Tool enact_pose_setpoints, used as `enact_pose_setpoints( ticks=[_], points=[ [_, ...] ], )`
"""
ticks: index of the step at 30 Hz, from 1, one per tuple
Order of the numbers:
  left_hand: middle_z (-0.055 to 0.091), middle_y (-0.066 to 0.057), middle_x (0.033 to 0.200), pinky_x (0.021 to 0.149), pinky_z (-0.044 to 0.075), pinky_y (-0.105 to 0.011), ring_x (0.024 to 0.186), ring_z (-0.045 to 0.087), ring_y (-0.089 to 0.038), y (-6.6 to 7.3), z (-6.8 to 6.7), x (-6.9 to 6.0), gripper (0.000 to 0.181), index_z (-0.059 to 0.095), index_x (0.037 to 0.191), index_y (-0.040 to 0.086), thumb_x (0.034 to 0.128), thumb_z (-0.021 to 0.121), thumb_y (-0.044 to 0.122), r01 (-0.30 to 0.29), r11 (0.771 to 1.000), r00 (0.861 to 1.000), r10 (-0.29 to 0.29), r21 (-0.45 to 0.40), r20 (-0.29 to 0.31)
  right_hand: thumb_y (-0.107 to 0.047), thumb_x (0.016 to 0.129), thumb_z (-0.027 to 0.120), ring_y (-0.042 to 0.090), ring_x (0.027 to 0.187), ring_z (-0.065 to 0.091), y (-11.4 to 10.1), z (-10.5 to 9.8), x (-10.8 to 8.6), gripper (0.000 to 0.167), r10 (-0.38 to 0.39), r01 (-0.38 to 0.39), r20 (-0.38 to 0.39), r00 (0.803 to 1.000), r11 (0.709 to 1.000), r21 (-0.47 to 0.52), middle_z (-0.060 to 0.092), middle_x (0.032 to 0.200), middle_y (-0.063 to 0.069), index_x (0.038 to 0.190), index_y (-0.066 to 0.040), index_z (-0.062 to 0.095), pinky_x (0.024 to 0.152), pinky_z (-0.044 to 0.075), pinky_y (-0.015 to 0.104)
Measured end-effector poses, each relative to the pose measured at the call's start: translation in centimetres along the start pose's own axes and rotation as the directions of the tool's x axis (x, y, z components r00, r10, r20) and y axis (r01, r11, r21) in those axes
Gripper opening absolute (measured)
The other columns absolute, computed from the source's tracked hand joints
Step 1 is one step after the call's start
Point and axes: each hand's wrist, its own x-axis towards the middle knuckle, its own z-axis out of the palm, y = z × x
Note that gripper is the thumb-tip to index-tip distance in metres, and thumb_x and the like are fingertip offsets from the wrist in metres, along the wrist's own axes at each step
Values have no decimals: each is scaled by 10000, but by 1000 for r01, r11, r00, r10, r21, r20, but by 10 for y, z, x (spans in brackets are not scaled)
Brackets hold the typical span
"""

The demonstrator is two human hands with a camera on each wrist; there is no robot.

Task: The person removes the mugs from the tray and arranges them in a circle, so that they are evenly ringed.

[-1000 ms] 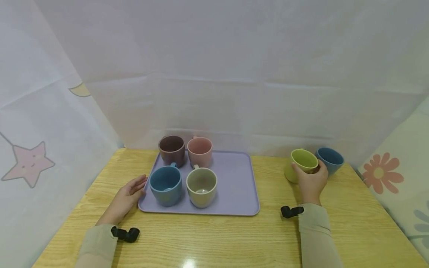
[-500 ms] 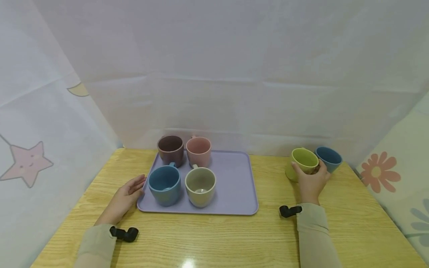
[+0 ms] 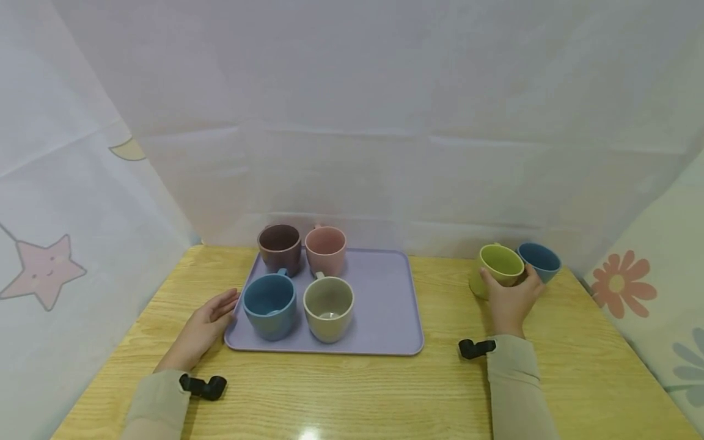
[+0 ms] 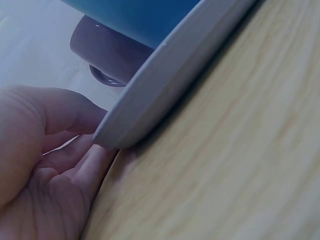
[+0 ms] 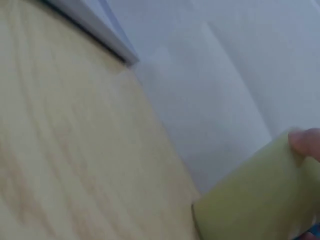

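My right hand (image 3: 513,300) grips the green cup (image 3: 502,261) at the table's back right, thumb on its near left side and fingers on its right. That cup (image 5: 255,195) stands on the wood in the right wrist view, a fingertip on its wall. Just right of it is a blue cup (image 3: 539,259). My left hand (image 3: 201,327) rests with extended fingers against the left edge of the lilac tray (image 3: 385,305); in the left wrist view the hand (image 4: 47,150) touches the tray's rim (image 4: 160,75). Its fingers are partly hidden there.
On the tray's left part stand a brown cup (image 3: 280,249), a pink cup (image 3: 326,250), a blue cup (image 3: 271,308) and a cream cup (image 3: 329,308). A pale cloth (image 3: 330,171) hangs behind the wooden table (image 3: 352,397).
The view has shifted slightly. The fingers of my right hand have moved a little further right, between the green and blue cups; my left hand stays at the tray.
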Motion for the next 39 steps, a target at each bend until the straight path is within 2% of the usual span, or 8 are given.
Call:
enact_pose_setpoints(
  ticks=[5,10,13,21,24,26,30,39],
  points=[
    [335,-236,1598,948,370,-29,1450,331,-411,0,-1,0,593,248,1584,-31,1068,510,98,5,1000,1000,-5,-3,-1,-236,853,812,300,1391,316,-21,-2,-4,803,-65,64,-45,997,998,-18,278,1512,161,1512,-56,388,1176,298,408],
    [324,-242,1602,944,371,-26,1452,319,-421,1,-2,0,596,238,1588,-28,1070,504,101,7,1000,1000,-7,-4,3,-56,908,691,405,1271,395,-47,4,-13,524,-303,301,-46,952,953,-46,377,1396,263,1390,37,510,1067,372,545],
    [324,-252,1599,942,377,-29,1451,346,-383,1,-2,-1,596,243,1587,-27,1070,508,108,2,1000,1000,-2,-1,1,3,901,651,399,1210,449,-64,11,-24,460,-377,376,8,926,926,13,415,1334,268,1345,54,541,1016,423,558],
    [325,-247,1600,940,374,-27,1451,328,-411,1,-1,-2,598,241,1588,-25,1071,507,112,6,1000,1000,-6,-5,2,120,856,660,331,1222,517,-107,30,-72,485,-441,405,222,869,894,193,452,1320,253,1326,79,549,970,522,537],
    [330,-236,1601,941,370,-25,1452,324,-413,0,0,-1,595,242,1590,-19,1071,505,108,14,1000,1000,-14,-1,1,158,849,668,409,1216,514,-127,33,-96,502,-482,414,321,815,873,259,460,1318,301,1328,121,524,963,508,589],
    [329,-237,1601,940,372,-26,1451,327,-412,0,0,-1,594,242,1590,-19,1071,504,106,12,1000,1000,-12,0,0,164,832,697,451,1207,511,-133,38,-109,529,-533,442,370,761,843,306,466,1313,326,1327,140,512,957,501,616],
    [320,-254,1600,936,376,-26,1450,327,-419,1,1,-1,598,237,1589,-25,1070,507,99,2,1000,1000,-1,-14,1,81,812,796,413,1225,532,-118,56,-121,616,-605,461,452,655,794,395,499,1333,265,1366,60,527,986,519,543],
    [324,-256,1596,944,376,-30,1449,331,-406,0,0,-1,590,244,1585,-32,1069,502,90,-5,1000,1000,5,-11,3,-112,753,917,338,1311,516,-105,75,-156,814,-494,268,686,534,868,417,507,1412,108,1447,-98,491,1067,480,446]
  ],
)
